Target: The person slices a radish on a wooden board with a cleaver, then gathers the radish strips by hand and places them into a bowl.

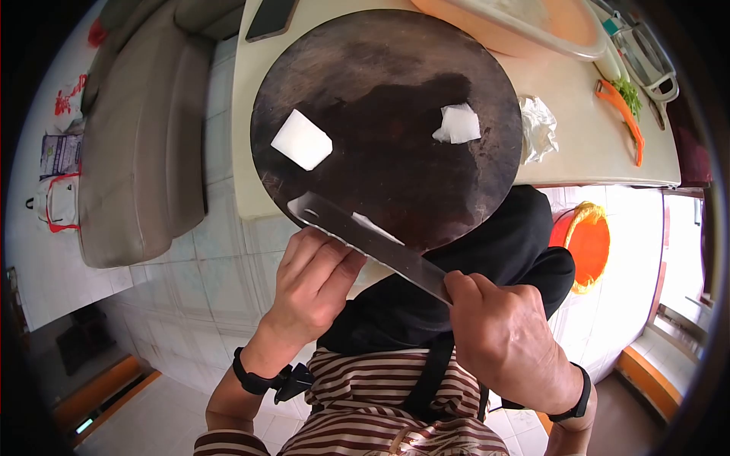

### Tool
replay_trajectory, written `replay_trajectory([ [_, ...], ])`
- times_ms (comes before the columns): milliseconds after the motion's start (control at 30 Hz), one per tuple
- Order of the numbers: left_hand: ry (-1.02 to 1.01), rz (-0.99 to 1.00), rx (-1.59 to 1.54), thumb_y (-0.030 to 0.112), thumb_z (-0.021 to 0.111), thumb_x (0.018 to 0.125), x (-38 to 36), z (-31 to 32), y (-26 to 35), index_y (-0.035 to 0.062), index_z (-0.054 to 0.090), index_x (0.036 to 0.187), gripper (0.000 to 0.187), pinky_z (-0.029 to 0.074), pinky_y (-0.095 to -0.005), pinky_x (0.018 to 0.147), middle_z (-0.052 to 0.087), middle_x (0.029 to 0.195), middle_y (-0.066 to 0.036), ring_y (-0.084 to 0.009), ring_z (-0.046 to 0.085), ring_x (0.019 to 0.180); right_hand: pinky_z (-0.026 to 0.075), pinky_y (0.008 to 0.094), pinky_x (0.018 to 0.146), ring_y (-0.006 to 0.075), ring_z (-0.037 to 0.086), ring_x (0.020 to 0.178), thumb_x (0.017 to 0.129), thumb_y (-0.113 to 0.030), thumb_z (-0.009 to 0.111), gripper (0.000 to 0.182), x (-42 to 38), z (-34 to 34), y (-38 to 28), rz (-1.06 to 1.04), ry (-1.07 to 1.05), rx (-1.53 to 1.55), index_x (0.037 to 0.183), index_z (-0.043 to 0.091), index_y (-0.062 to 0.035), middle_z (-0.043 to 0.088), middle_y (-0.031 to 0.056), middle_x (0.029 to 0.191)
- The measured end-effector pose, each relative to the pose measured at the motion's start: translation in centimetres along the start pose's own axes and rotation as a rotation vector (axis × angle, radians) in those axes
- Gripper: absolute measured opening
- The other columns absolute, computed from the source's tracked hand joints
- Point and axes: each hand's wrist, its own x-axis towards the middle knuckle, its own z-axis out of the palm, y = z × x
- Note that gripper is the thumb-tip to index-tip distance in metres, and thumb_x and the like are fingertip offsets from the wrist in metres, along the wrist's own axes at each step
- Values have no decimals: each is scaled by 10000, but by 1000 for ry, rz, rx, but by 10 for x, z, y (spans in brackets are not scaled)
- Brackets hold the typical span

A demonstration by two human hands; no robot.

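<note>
My right hand is wrapped round the handle of a wide knife, whose blade slants up and left over the near edge of a round dark cutting board. My left hand has its fingers bent together at the blade's lower edge, near the tip; what they hold, if anything, is hidden. A thin white slice lies beside the blade. One white block rests on the board's left part, and a smaller white piece on its right.
Crumpled white wrapping lies right of the board on the table. Beyond are an orange peeler, green stalks and a large basin. A phone is at the back left. An orange bin stands on the floor.
</note>
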Motion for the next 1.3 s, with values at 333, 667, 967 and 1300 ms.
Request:
replay_trajectory([
  [333, 26, -3, -7, -18, 679, 632, -5, 2, 0, -41, 671, 776, 145, 505, -459, 828, 646, 910, -135, -311, 614, 905, 473, 324, 431, 233, 622, 527, 709, 1, 612, 238, -7, -2, -8, -13, -61, -41, 913, 538, 99, 561, 140, 718],
  [667, 34, -19, 11, -6, 696, 627, 0, 4, 1, -41, 695, 819, 195, 485, -416, 757, 626, 889, -128, -308, 601, 862, 476, 315, 446, 243, 616, 535, 686, 4, 617, 197, 10, 8, -2, -32, 64, -53, 850, 518, 51, 552, 127, 683],
  [967, 30, -25, -17, -40, 665, 589, -12, 6, 0, -34, 674, 748, 159, 505, -454, 858, 641, 931, -144, -322, 618, 936, 470, 299, 421, 201, 633, 528, 716, -2, 610, 252, -7, 4, -8, -45, -10, -85, 928, 557, 124, 572, 128, 701],
  [1300, 49, 7, 0, -46, 691, 605, -7, 4, 0, -62, 687, 783, 180, 509, -448, 806, 645, 923, -137, -321, 616, 894, 467, 388, 489, 311, 585, 542, 765, 33, 590, 180, 9, 11, -13, 43, 10, -50, 931, 522, 41, 533, 128, 681],
])
